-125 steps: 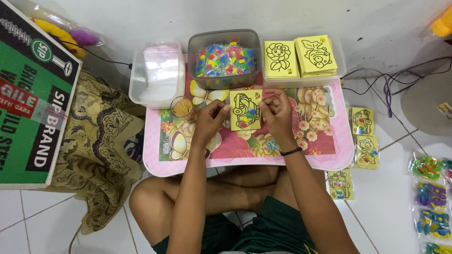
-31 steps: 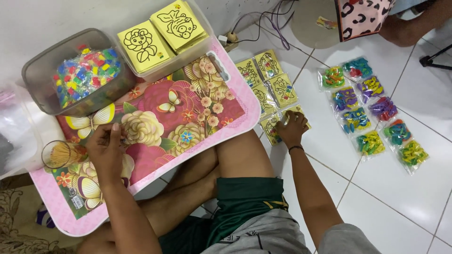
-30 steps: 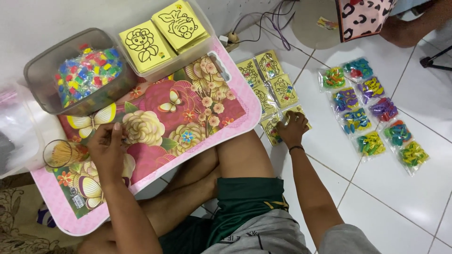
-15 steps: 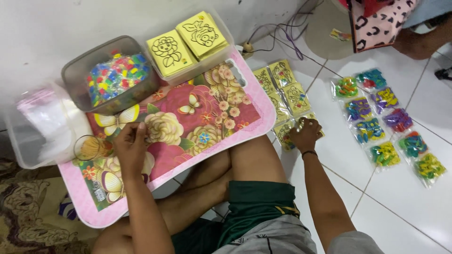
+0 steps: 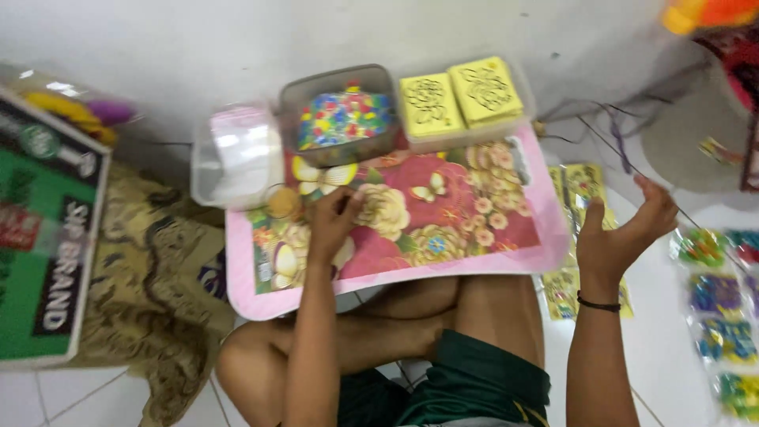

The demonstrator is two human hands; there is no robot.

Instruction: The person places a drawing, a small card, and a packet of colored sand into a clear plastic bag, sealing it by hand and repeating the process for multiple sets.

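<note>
Hands apart over a pink floral lap tray (image 5: 506,257)

Left hand (image 5: 336,221) rests curled on the tray, seemingly holding nothing; right hand (image 5: 621,237) hovers open and empty above yellow picture packets on the floor (image 5: 583,183).

Looks like someone's home, just floor crafting: person sits cross-legged on white tiles (image 5: 47,395) by a plain wall (image 5: 237,39), lap tray (image 5: 245,285) across the knees, patterned cloth (image 5: 158,277) left of the tray, cardboard box (image 5: 47,237) beyond it.

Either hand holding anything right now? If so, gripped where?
Right hand holds nothing: it is raised, open, palm showing. Left hand rests curled on the floral tray table beside a small cup; whether its fingers pinch anything cannot be told.
</note>
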